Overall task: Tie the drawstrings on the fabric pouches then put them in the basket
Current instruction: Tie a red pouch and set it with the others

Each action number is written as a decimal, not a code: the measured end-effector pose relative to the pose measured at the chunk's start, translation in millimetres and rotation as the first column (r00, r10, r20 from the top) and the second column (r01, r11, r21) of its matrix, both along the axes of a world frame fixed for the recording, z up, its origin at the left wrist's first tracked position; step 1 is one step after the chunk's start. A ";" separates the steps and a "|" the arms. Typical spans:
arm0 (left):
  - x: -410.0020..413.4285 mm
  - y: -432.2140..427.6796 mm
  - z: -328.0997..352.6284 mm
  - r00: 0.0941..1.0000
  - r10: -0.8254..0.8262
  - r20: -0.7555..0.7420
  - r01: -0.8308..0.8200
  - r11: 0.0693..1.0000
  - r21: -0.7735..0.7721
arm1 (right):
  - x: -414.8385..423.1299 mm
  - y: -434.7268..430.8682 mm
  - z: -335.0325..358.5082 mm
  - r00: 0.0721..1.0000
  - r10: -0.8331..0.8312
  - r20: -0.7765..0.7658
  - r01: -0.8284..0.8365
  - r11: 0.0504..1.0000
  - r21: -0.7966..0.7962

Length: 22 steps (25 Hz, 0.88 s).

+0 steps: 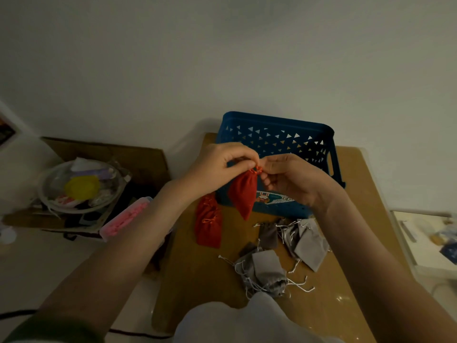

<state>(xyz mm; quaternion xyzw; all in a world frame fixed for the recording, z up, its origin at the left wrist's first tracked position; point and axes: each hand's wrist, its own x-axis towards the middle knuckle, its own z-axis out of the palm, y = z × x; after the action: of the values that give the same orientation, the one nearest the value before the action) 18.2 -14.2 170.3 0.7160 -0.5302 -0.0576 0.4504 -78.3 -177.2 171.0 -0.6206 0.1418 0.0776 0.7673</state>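
- Red pouch (243, 191) hangs in the air in front of the blue basket (277, 139), above the worktop (205, 268). Neck gathered shut; orange drawstring (257, 169) bunched at the top between both hands.
- Left hand (217, 167): grip closed, thumb and fingertips pinched on the cord at the pouch neck.
- Right hand (291, 179): grip likewise closed on the cord from the other side, fingers curled. Whether the knot is finished is too small to tell; it looks mid-tie.
- Handling, as judged: soft cloth, light, body hangs limp and slightly tapered, so it appears empty or nearly so. No fragility concern. The cord is thin and may slip; best held close to the gathered neck, where the fabric bunches and gives purchase. The body gives no firm hold.
- More red pouches (207, 222) lie stacked on the worktop just left of the basket's near corner.
- Grey pouches (284, 251) lie scattered nearer the person, white cords loose and splayed, apparently untied.
- Basket interior is mostly hidden by the hands; contents cannot be made out.
- Off the worktop to the left: a round bowl of clutter (81, 186) and a pink box (126, 217).
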 end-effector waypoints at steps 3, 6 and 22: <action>0.3 -2.0 1.4 0.985 0.021 0.169 -0.032 0.998 0.062 | -1.3 0.0 -1.7 1.000 -0.012 0.020 0.014 0.994 -0.105; -1.2 -4.2 -1.7 0.973 0.042 0.226 -0.058 0.996 0.063 | -2.6 -0.6 -5.4 0.998 -0.014 0.059 0.023 0.990 -0.142; -13.7 -11.1 -8.2 0.910 0.296 -0.290 -0.286 0.955 0.077 | 0.2 5.7 -12.6 0.949 -0.064 0.309 0.274 0.652 -0.707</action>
<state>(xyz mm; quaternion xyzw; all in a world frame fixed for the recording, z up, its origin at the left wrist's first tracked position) 4.5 -25.3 162.1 0.7773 -0.3427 -0.1062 0.5169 -78.1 -171.5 158.4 -0.8668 0.1182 -0.1402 0.4637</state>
